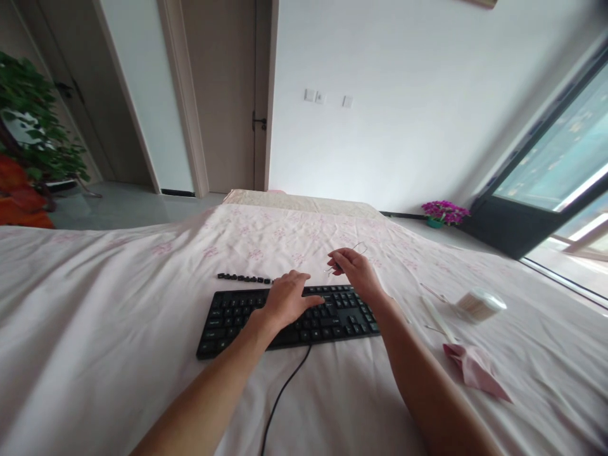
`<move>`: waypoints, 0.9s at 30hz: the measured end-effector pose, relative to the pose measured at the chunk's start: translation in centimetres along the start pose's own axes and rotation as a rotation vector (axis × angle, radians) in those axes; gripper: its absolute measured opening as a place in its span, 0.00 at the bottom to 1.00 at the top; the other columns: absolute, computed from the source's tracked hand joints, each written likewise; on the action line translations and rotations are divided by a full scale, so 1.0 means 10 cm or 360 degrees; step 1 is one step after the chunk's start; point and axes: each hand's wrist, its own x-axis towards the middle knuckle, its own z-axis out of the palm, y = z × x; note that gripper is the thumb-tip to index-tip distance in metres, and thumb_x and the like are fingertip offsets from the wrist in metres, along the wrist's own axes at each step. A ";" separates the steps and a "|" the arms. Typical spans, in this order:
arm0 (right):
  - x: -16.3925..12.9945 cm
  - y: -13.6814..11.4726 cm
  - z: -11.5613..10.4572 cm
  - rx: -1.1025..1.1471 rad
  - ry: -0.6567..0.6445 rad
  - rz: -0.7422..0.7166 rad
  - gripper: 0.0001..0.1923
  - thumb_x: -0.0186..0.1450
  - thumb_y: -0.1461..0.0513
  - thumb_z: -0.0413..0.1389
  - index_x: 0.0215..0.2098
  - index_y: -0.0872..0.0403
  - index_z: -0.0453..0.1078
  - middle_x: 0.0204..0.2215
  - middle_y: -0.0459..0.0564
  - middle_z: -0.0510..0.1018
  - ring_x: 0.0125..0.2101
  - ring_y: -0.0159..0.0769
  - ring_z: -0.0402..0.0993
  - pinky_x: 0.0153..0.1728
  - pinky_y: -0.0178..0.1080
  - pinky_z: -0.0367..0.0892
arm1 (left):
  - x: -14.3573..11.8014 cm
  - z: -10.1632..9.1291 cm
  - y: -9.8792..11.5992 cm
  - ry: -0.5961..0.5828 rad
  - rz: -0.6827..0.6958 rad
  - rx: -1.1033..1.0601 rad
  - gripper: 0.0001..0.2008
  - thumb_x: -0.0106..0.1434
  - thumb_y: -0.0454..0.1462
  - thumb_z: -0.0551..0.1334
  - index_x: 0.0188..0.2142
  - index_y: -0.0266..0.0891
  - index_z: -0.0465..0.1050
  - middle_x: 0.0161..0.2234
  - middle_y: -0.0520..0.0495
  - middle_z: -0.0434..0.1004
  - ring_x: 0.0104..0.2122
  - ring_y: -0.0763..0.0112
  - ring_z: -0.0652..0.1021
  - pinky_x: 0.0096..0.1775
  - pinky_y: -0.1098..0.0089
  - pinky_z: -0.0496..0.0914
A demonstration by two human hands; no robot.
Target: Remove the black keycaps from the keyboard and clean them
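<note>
- Low in the frame, a thin black cable [285,384] runs up to the keyboard [308,330]. It looks bendy.
- The keyboard lies flat on the pale cloth [156,329], mid-frame. I think it is stiff, fairly light and a bit smooth; I would take it by its two short ends.
- My left grip [286,299] is over the keyboard's back middle, fingers spread, with nothing in it that I can see. I can't tell how hard it presses.
- My right grip [357,271], right of the middle, pinches a thin wire tool [328,271] by the keyboard's far edge. The wire looks light and springy.
- Loose black keys [241,278] sit in a row behind the keyboard, left of my left grip. They seem tiny and slippery, best pinched by their sides.
</note>
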 end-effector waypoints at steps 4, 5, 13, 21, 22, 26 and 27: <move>-0.01 0.00 0.03 0.0176 0.0019 0.0018 0.14 0.58 0.55 0.58 0.38 0.55 0.71 0.35 0.51 0.79 0.34 0.34 0.75 0.38 0.39 0.72 | -0.09 0.13 0.08 -0.0038 -0.0040 0.0244 0.32 0.61 0.56 0.52 0.54 0.33 0.65 0.46 0.35 0.73 0.47 0.53 0.73 0.49 0.58 0.64; -0.02 0.01 0.05 0.0220 0.0037 0.0023 0.13 0.58 0.55 0.59 0.38 0.55 0.71 0.35 0.51 0.79 0.34 0.33 0.75 0.39 0.39 0.72 | -0.11 0.15 0.08 -0.0039 -0.0041 0.0278 0.31 0.62 0.55 0.51 0.53 0.33 0.66 0.45 0.36 0.73 0.46 0.53 0.73 0.48 0.58 0.64; -0.17 0.01 0.34 0.0345 0.0046 -0.0136 0.15 0.63 0.52 0.54 0.41 0.55 0.71 0.39 0.53 0.78 0.36 0.35 0.75 0.42 0.42 0.72 | -0.30 0.09 -0.11 0.0020 0.0083 0.0331 0.25 0.63 0.53 0.52 0.48 0.35 0.68 0.41 0.37 0.73 0.44 0.53 0.72 0.46 0.57 0.63; -0.38 -0.15 0.70 0.0121 -0.0153 -0.0219 0.15 0.64 0.53 0.53 0.43 0.52 0.73 0.37 0.51 0.80 0.40 0.37 0.74 0.42 0.40 0.69 | -0.64 -0.24 -0.27 -0.0030 0.0072 0.0311 0.22 0.61 0.50 0.57 0.49 0.40 0.68 0.44 0.40 0.73 0.46 0.56 0.72 0.48 0.59 0.63; -0.38 -0.16 0.74 0.0042 -0.0157 -0.0242 0.14 0.64 0.54 0.54 0.43 0.52 0.73 0.37 0.50 0.80 0.41 0.37 0.74 0.43 0.40 0.68 | -0.66 -0.29 -0.29 -0.0046 0.0045 0.0298 0.22 0.61 0.50 0.57 0.49 0.40 0.69 0.43 0.40 0.73 0.46 0.55 0.72 0.48 0.59 0.63; -0.39 -0.17 0.85 -0.0065 -0.0205 -0.0244 0.12 0.65 0.56 0.51 0.43 0.53 0.69 0.33 0.47 0.79 0.29 0.31 0.72 0.32 0.35 0.67 | -0.57 -0.43 -0.47 -0.0200 -0.0014 0.0030 0.21 0.60 0.50 0.58 0.48 0.41 0.72 0.44 0.41 0.75 0.45 0.55 0.74 0.47 0.60 0.65; -0.39 -0.17 0.87 -0.0051 -0.0221 -0.0235 0.12 0.66 0.56 0.49 0.43 0.53 0.68 0.32 0.46 0.79 0.25 0.29 0.69 0.28 0.33 0.65 | -0.52 -0.46 -0.53 -0.0271 -0.0024 -0.0098 0.20 0.59 0.48 0.60 0.48 0.42 0.73 0.45 0.41 0.75 0.45 0.57 0.74 0.47 0.61 0.66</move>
